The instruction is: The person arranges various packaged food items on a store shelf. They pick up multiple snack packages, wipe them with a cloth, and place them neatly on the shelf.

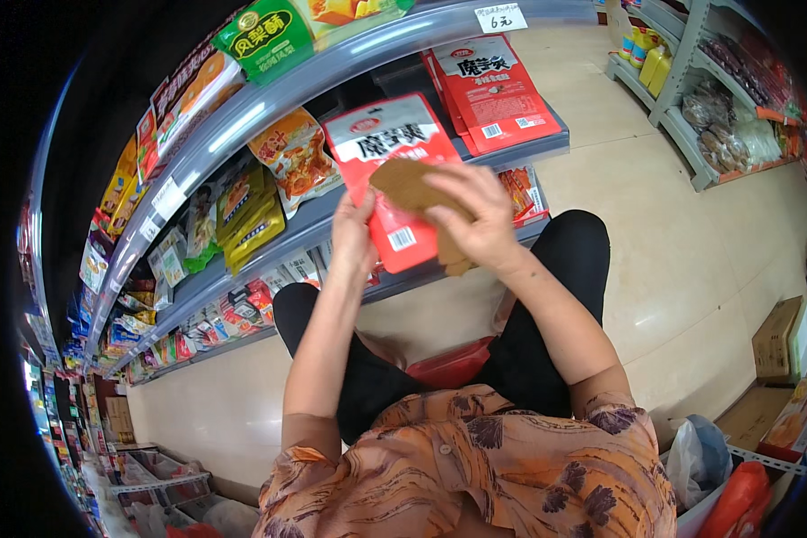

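My left hand [354, 232] grips the lower left edge of a red and white snack packet [398, 245], which bears dark printing and a barcode. A brown cloth [413, 185] lies against the packet's face, pressed there by my right hand [474, 215]; part of it hangs down below the palm. The packet is tilted in front of the shelf. Similar red packets [497, 101] lie stacked on the shelf at the upper right. Left of the held packet stands an orange and white snack bag [296, 161].
Yellow-green packets [249, 215] sit farther left on the same shelf. Above runs a shelf edge with a price card [500, 18] and a green packet [269, 40]. A grey rack [679, 87] stands at the upper right, a cardboard box [777, 336] and plastic bags at the lower right.
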A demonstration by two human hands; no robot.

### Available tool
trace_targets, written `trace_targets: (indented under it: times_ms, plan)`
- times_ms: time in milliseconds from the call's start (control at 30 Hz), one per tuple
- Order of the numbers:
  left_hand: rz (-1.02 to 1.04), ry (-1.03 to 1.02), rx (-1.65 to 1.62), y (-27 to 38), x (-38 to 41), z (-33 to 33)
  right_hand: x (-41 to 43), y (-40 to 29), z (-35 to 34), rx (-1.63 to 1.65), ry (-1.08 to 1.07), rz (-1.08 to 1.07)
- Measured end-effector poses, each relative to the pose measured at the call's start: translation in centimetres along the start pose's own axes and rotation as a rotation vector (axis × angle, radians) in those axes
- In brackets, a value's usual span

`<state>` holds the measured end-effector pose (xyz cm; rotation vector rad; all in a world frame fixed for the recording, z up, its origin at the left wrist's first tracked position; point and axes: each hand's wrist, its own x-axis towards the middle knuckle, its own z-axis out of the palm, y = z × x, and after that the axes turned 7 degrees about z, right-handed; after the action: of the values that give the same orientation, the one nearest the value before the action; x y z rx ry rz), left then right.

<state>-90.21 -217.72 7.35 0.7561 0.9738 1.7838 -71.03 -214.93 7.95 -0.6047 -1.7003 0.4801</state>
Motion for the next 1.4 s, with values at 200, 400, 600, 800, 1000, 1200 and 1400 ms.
trace_targets:
  times_ms: [200, 400, 600, 800, 1000, 1200, 1400]
  plan:
    - [-0.027, -0.062, 0.102, -1.1, -6.5, 0.0, 0.4, 0.6, 2.2, -0.235, -0.027, 0.126]
    - [-0.016, -0.081, 0.091, 0.2, -8.2, -1.2, 1.1, 1.0, 2.8, -0.230, 0.015, 0.255]
    - [0.028, -0.033, 0.005, -1.6, -7.9, -3.7, -2.2, -3.5, 5.7, -0.144, -0.215, 0.016]
    - [0.003, -0.062, -0.079, 0.7, -8.1, -5.2, -0.1, -0.7, 4.5, -0.397, -0.169, 0.231]
    - [-0.034, -0.022, -0.114, 1.4, -3.5, -5.7, 1.2, 3.2, 2.0, -0.509, -0.137, 0.358]
    - [-0.131, 0.086, -0.005, 1.7, 3.6, -4.9, 0.3, 6.0, 0.7, -0.540, -0.225, 0.344]
    - [-0.023, 0.197, 0.406, 1.3, 7.4, -5.6, -0.9, 7.0, -0.5, -0.479, -0.253, 0.400]
